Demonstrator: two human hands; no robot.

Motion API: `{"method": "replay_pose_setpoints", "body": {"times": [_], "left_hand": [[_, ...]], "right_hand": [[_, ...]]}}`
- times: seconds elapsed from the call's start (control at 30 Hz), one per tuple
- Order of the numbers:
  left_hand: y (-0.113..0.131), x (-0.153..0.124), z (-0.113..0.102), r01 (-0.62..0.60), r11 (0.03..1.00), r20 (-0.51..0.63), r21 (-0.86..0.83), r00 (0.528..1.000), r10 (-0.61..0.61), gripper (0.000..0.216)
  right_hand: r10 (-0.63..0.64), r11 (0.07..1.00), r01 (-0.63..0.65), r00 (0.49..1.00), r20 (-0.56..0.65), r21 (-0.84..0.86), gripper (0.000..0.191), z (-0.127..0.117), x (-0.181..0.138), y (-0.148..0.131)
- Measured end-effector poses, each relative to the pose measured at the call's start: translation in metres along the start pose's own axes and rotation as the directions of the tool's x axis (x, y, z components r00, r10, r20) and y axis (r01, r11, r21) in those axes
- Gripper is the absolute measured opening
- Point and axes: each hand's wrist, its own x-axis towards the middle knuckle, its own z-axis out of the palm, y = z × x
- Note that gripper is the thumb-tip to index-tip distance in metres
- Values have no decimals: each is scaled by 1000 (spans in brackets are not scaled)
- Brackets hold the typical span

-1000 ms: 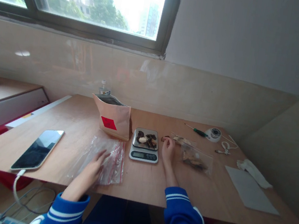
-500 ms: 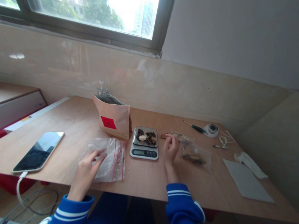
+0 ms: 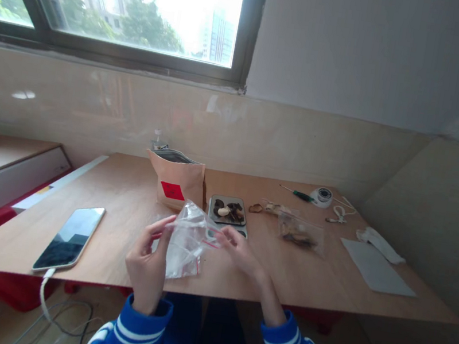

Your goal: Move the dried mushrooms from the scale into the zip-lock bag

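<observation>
My left hand [image 3: 148, 261] and my right hand [image 3: 238, 250] hold a clear zip bag [image 3: 187, 239] with a red seal strip, lifted off the wooden table [image 3: 119, 207] in front of me. Each hand pinches one side of the bag's top edge. Just behind the bag stands a small digital scale [image 3: 228, 211] with dark and pale dried pieces on its plate. To the scale's left is a tan paper pouch [image 3: 175, 182] with a red label, standing upright with its top wide.
A smartphone [image 3: 70, 238] on a white cable lies at the left front. A clear bag of dried pieces [image 3: 300, 234] and loose pieces [image 3: 269, 208] sit right of the scale. A screwdriver [image 3: 297, 194], a round white device [image 3: 324, 196] and a grey sheet [image 3: 376, 267] lie at the right.
My left hand picked the clear zip bag up off the table. My right hand left the loose pieces beside the scale and came over to grip the bag's other side.
</observation>
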Motion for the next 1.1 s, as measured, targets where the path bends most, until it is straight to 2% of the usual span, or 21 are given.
{"method": "replay_pose_setpoints", "body": {"times": [0.07, 0.13, 0.2, 0.23, 0.33, 0.4, 0.53, 0.67, 0.87, 0.97, 1.1], "left_hand": [[2, 10, 6, 2, 1000, 9, -20, 1000, -2, 28], [3, 15, 16, -55, 998, 2, -30, 998, 55, 25], [2, 13, 27, -96, 993, -7, -70, 995, 96, 22], [1, 10, 31, -96, 989, -18, -110, 995, 95, 21], [-6, -10, 40, -37, 967, -79, -251, 997, 18, 23], [-12, -25, 44, 20, 960, -107, -279, 993, -52, 23], [-19, -43, 47, 127, 951, -58, -283, 987, -149, 22], [-20, -44, 50, 169, 961, 4, -221, 985, -172, 27], [-23, -45, 51, 259, 950, 52, -173, 966, -253, 33], [-27, -46, 52, 285, 943, 99, -174, 957, -271, 36], [-29, -48, 59, 276, 947, 154, -164, 956, -251, 37]], "right_hand": [[-41, 989, 48, 998, 52, -141, 38, -14, 2, 0], [-97, 951, 64, 991, -96, -301, 38, -24, 10, 4], [-145, 891, -6, 944, -295, -455, 36, -30, 22, 16], [-159, 853, -48, 924, -347, -520, 35, -31, 29, 24], [-183, 744, -97, 922, -341, -661, 36, -32, 44, 47], [-197, 719, -93, 923, -330, -689, 39, -30, 50, 57], [-238, 732, -84, 898, -369, -676, 37, -26, 55, 62], [-260, 740, -53, 897, -358, -671, 28, -22, 61, 67], [-256, 831, -6, 884, -392, -557, 14, -23, 60, 75], [-228, 895, -14, 845, -484, -447, 17, -27, 53, 63], [-143, 981, 37, 801, -582, -190, 26, -28, 44, 23]]}}
